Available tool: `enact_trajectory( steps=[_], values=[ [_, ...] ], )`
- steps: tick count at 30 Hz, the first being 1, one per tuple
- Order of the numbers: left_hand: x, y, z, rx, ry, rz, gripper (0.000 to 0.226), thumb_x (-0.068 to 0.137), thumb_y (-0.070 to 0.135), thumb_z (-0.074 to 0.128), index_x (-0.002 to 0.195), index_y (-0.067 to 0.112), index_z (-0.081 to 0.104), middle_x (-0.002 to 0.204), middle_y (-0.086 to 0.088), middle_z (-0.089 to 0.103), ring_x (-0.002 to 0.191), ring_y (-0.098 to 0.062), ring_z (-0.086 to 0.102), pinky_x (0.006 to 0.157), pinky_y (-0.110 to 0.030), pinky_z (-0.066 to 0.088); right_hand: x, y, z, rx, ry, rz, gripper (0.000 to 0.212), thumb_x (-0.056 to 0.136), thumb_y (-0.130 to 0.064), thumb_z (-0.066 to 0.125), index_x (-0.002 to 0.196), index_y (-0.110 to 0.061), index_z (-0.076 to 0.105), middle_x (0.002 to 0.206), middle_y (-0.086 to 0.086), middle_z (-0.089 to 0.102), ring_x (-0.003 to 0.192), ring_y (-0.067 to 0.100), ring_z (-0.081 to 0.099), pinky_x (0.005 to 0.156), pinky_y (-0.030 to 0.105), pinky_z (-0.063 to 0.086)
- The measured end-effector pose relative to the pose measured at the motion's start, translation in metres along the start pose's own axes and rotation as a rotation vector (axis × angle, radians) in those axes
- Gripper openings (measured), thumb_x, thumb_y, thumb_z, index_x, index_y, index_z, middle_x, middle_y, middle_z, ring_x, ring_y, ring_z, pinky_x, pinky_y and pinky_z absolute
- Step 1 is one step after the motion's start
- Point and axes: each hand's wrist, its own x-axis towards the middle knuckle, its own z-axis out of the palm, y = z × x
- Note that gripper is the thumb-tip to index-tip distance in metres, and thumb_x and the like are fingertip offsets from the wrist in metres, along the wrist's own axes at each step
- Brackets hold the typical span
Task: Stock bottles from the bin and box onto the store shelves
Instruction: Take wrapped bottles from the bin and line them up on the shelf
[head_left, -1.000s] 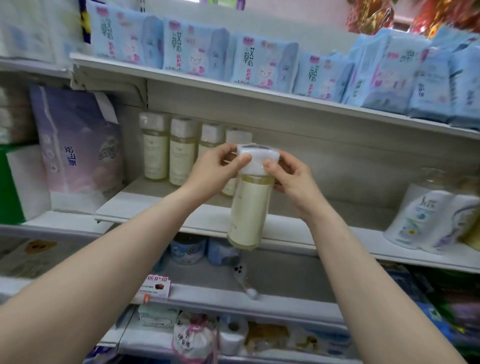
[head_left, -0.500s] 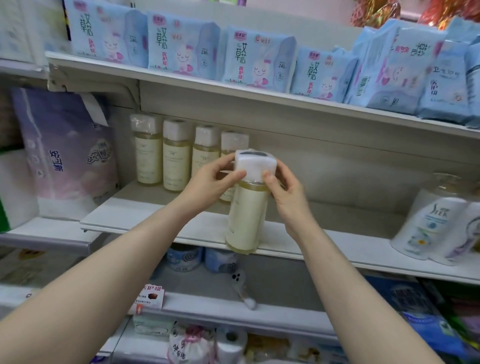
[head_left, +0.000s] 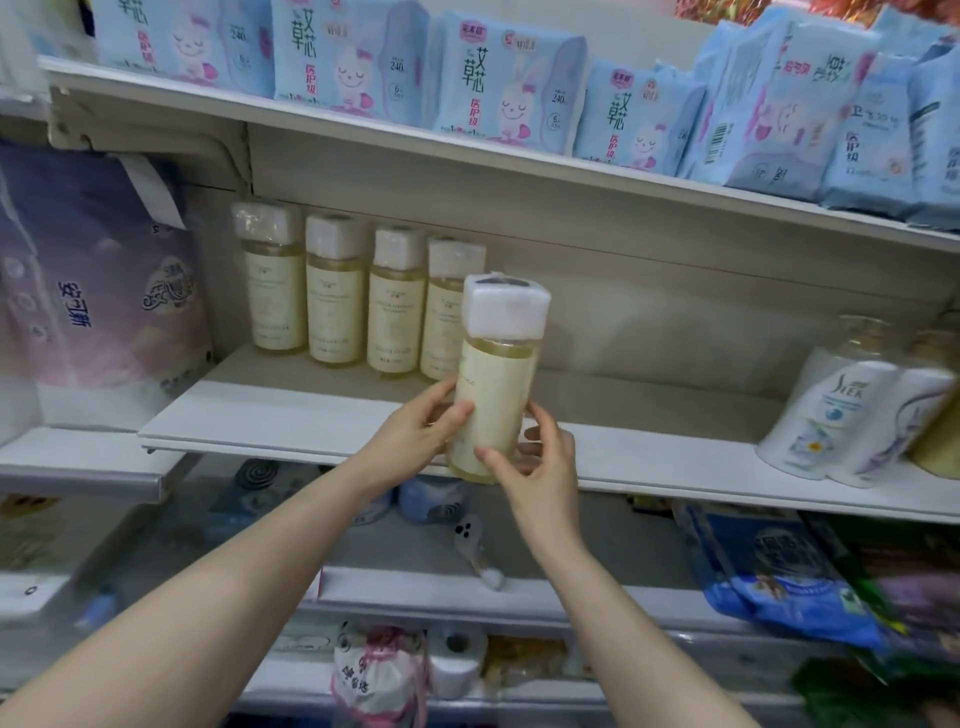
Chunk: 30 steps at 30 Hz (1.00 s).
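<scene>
Gripping upright pale-yellow, white-capped bottle (head_left: 498, 384) by its lower body: L hand (head_left: 415, 431) & R hand (head_left: 540, 462).

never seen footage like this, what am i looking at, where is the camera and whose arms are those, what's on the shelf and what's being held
There is no machine here: a person wears one wide-angle camera on the head, so you look forward and down along their own bare arms. This single picture is that head view. The left hand and the right hand both grip the lower part of a pale yellow bottle with a white wrapped cap, held roughly upright at the front of a white shelf. Four matching bottles stand in a row at the back left of that shelf, and white bottles sit at its right end. Blue packs line the shelf above.
</scene>
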Motion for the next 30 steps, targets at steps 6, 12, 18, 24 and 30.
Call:
enact_trajectory(
  steps=[6, 12, 18, 24, 30],
  values=[
    [-0.001, -0.005, 0.007, 0.005, 0.059, 0.012, 0.048, 0.091, 0.044, 0.064, 0.136, 0.042, 0.049, 0.123, 0.006, 0.068, 0.114, -0.006, 0.063, 0.095, -0.039, 0.055, 0.01, 0.004, -0.016, 0.126, 0.039, 0.101, 0.044, 0.082, -0.009, 0.078, 0.112, -0.031, 0.056, 0.11, -0.006, 0.065, 0.098, 0.012, 0.068, 0.083, 0.028, 0.058],
    [0.0, -0.009, 0.018, 0.147, 0.065, 0.028, 0.053, 0.095, 0.032, 0.063, 0.145, 0.023, 0.047, 0.135, 0.009, 0.06, 0.11, -0.004, 0.065, 0.101, -0.04, 0.051, 0.022, 0.012, -0.024, 0.057, 0.08, 0.121, 0.032, 0.09, -0.008, 0.067, 0.117, -0.024, 0.06, 0.108, -0.012, 0.069, 0.099, 0.001, 0.067, 0.087, 0.02, 0.054],
    [0.014, -0.011, 0.024, 0.199, 0.058, 0.009, 0.055, 0.097, 0.025, 0.06, 0.148, 0.02, 0.042, 0.144, 0.011, 0.052, 0.114, 0.0, 0.062, 0.106, -0.032, 0.046, 0.038, 0.016, -0.017, -0.088, -0.004, 0.127, 0.057, 0.08, -0.016, 0.08, 0.131, -0.024, 0.055, 0.113, -0.009, 0.069, 0.105, 0.007, 0.066, 0.097, 0.028, 0.052],
    [0.035, -0.011, 0.032, 0.346, 0.06, -0.056, 0.065, 0.098, 0.02, 0.057, 0.154, 0.019, 0.024, 0.146, 0.001, 0.05, 0.133, -0.012, 0.049, 0.111, -0.032, 0.041, 0.074, 0.024, -0.005, -0.198, -0.021, 0.121, 0.055, 0.082, -0.015, 0.077, 0.131, -0.02, 0.053, 0.119, 0.001, 0.071, 0.109, 0.018, 0.067, 0.1, 0.04, 0.051],
    [0.065, -0.014, 0.031, 0.462, 0.11, -0.122, 0.057, 0.097, 0.021, 0.057, 0.149, 0.011, 0.037, 0.142, 0.0, 0.052, 0.128, -0.017, 0.052, 0.107, -0.024, 0.038, 0.111, 0.033, 0.002, -0.23, -0.073, 0.152, 0.048, 0.086, -0.019, 0.075, 0.127, -0.016, 0.052, 0.116, 0.006, 0.071, 0.108, 0.024, 0.065, 0.091, 0.032, 0.051]
  ],
)
